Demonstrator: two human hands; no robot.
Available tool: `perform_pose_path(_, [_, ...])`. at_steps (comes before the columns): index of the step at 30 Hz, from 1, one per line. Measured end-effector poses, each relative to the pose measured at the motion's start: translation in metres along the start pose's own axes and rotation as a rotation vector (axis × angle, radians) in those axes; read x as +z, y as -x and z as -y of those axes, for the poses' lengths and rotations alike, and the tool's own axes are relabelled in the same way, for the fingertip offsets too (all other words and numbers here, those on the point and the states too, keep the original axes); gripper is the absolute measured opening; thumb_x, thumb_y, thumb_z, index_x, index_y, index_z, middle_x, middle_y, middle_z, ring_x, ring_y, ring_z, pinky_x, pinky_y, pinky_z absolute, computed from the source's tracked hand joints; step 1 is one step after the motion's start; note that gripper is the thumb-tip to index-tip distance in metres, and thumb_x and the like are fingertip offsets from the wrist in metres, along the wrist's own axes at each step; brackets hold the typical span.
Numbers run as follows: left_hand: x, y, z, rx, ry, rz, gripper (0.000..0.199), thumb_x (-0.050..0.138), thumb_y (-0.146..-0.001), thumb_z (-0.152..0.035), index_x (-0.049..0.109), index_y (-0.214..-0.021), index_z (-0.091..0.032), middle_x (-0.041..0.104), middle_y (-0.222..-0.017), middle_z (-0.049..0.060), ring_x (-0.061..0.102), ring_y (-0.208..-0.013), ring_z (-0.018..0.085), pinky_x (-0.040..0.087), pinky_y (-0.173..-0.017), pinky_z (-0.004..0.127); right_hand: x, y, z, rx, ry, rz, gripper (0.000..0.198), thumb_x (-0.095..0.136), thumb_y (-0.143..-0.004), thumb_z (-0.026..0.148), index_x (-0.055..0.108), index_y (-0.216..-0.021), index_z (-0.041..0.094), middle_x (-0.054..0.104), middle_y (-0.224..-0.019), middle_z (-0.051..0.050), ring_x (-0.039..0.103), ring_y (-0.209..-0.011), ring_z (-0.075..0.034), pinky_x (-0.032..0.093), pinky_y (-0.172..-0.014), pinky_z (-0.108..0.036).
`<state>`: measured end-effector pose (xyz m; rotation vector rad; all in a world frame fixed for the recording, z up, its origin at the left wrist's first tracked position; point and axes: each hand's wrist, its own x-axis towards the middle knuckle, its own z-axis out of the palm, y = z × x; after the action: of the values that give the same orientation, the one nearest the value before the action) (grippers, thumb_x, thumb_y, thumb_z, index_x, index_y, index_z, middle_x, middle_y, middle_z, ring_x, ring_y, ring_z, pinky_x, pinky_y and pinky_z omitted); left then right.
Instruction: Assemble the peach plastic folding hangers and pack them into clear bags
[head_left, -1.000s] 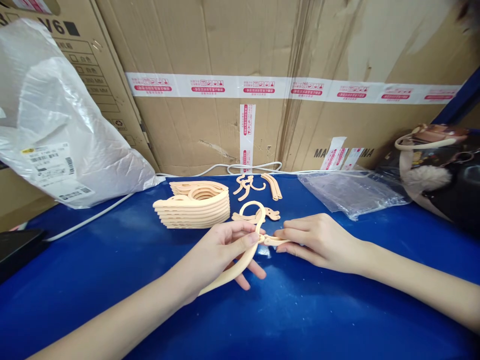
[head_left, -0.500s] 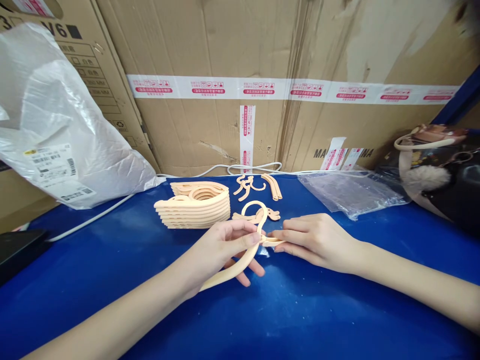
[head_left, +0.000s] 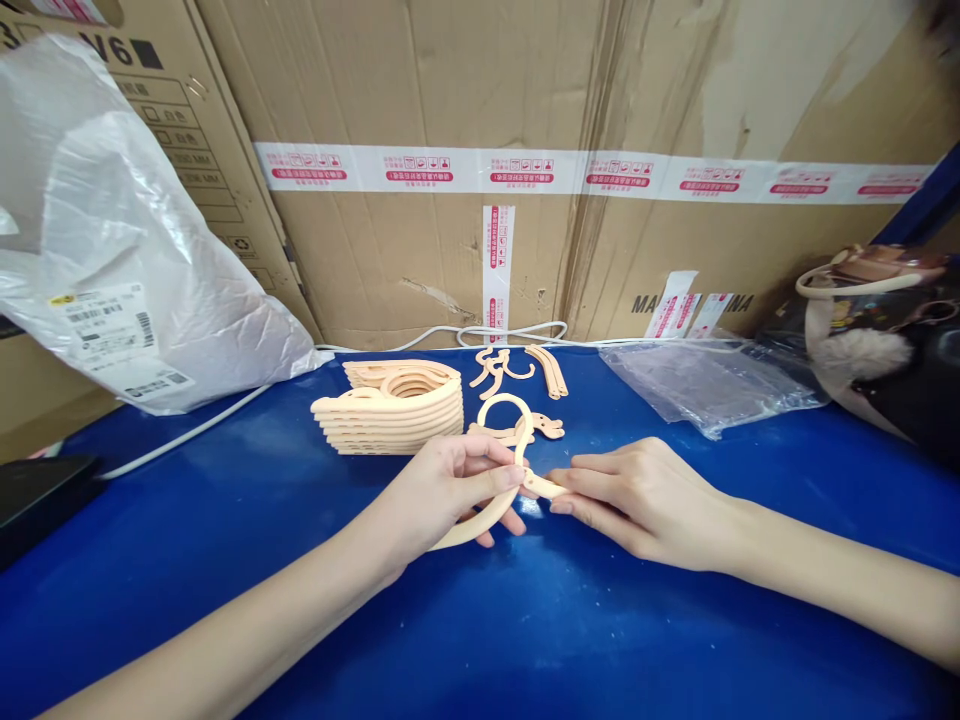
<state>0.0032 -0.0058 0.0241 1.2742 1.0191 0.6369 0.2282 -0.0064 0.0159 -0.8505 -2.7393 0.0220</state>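
A beige plastic folding hanger (head_left: 528,424) is held between both hands above the blue table, its curved hook pointing up and away. My left hand (head_left: 457,485) pinches it with thumb and fingers near the joint below the hook, one curved arm running down under the palm. My right hand (head_left: 630,498) grips the end of the short arm that sticks out to the right of the joint. Behind my left hand stands a neat stack of folded hangers (head_left: 397,425). Just beyond the held hanger lie loose beige hanger pieces (head_left: 550,427), partly hidden by it.
Farther back lie loose hooks (head_left: 495,372) and a few curved arms (head_left: 548,372). A clear plastic bag (head_left: 697,385) and a dark handbag (head_left: 915,360) are at the right. A white package (head_left: 127,250) leans at the left. Cardboard boxes (head_left: 420,260) and a white cable (head_left: 442,332) line the back.
My right hand has tilted the short arm so that it slopes down to the right. The long arm under my left palm shows less. The view has shifted slightly.
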Motion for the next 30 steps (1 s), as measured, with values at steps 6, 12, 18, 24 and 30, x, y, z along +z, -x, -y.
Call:
perform_pose_path(6, [0.003,0.000,-0.001,0.043,-0.076,-0.007,0.022,0.064,-0.083,-0.035,0.065,-0.084,-0.013,0.066,-0.058,0.001,0.063,-0.051,0.013,0.047,-0.045,0.019,0.000,0.000,0.005,0.050,-0.013,0.031,0.041,0.033,-0.102,0.036,0.066,-0.088,0.017,0.063,-0.067,-0.001,0.052,-0.050,-0.010,0.024,-0.048,-0.027])
perform_pose_path(12, [0.004,-0.001,0.004,0.032,-0.046,-0.033,0.024,0.068,-0.079,-0.036,0.065,-0.086,-0.014,0.068,-0.064,0.003,0.069,-0.061,0.018,0.050,-0.049,0.021,-0.002,-0.001,0.009,0.094,-0.056,0.047,0.042,0.032,-0.102,0.038,0.064,-0.083,0.018,0.067,-0.069,-0.002,0.058,-0.052,-0.011,0.024,-0.048,-0.027])
perform_pose_path(18, [0.004,-0.001,0.008,0.033,-0.097,0.002,0.024,0.066,-0.079,-0.037,0.066,-0.087,-0.014,0.068,-0.065,0.003,0.071,-0.065,0.019,0.050,-0.053,0.023,-0.006,0.000,0.004,0.061,-0.101,0.100,0.035,0.038,-0.101,0.034,0.063,-0.081,0.019,0.065,-0.067,0.000,0.055,-0.052,-0.010,0.026,-0.049,-0.026])
perform_pose_path(24, [0.013,0.001,0.006,-0.059,-0.108,-0.072,0.014,0.064,-0.081,-0.026,0.068,-0.086,-0.013,0.068,-0.066,0.002,0.070,-0.069,0.019,0.049,-0.052,0.020,-0.005,-0.001,-0.008,-0.042,0.007,0.006,0.027,0.049,-0.094,0.034,0.064,-0.078,0.019,0.062,-0.062,0.000,0.051,-0.054,-0.013,0.030,-0.057,-0.029])
perform_pose_path(30, [0.019,0.006,0.000,-0.083,-0.137,-0.094,0.011,0.061,-0.083,-0.022,0.067,-0.083,-0.012,0.066,-0.065,0.002,0.067,-0.065,0.015,0.047,-0.052,0.019,-0.007,-0.004,-0.015,-0.140,0.213,-0.262,0.029,0.054,-0.090,0.045,0.062,-0.084,0.018,0.064,-0.085,-0.008,0.056,-0.081,-0.021,0.044,-0.078,-0.038])
